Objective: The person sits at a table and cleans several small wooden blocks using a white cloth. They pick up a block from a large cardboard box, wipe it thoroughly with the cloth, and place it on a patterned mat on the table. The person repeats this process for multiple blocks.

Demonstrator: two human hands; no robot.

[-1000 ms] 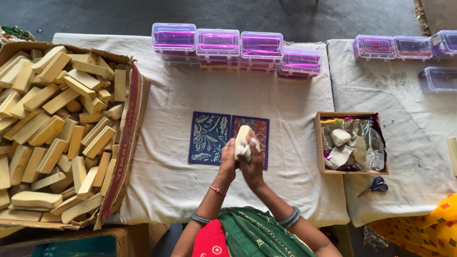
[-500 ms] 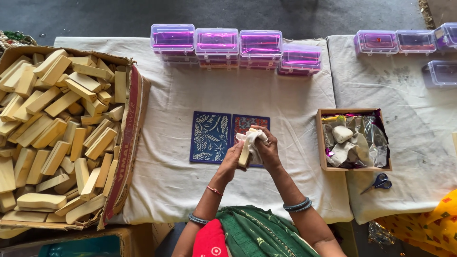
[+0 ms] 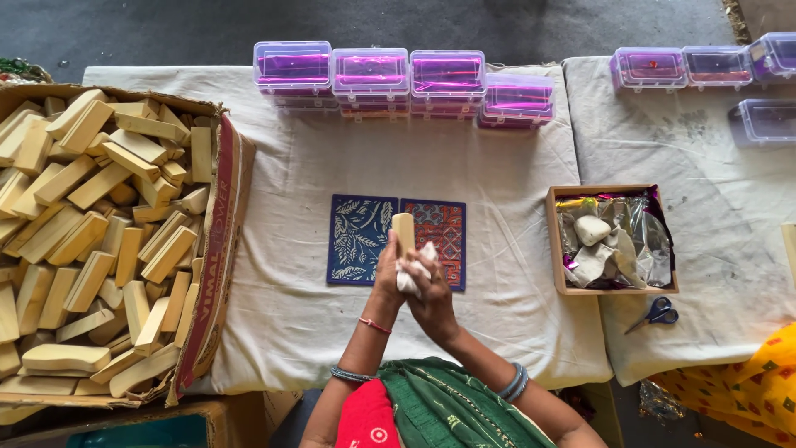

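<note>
Craft packing workshop: carton of wooden blocks (image 3: 91, 241); rows of plastic boxes (image 3: 410, 79).

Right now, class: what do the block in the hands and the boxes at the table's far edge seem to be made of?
Block: probably bare wood, pale tan and matt, like the blocks in the carton.
Boxes: likely clear plastic with a purple tint; glossy, contents show through.

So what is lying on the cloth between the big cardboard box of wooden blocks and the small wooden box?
In the head view, two patterned tiles: a blue leaf tile and a red-and-blue tile, side by side. The hands hold a wooden block and a white cloth above them.
</note>
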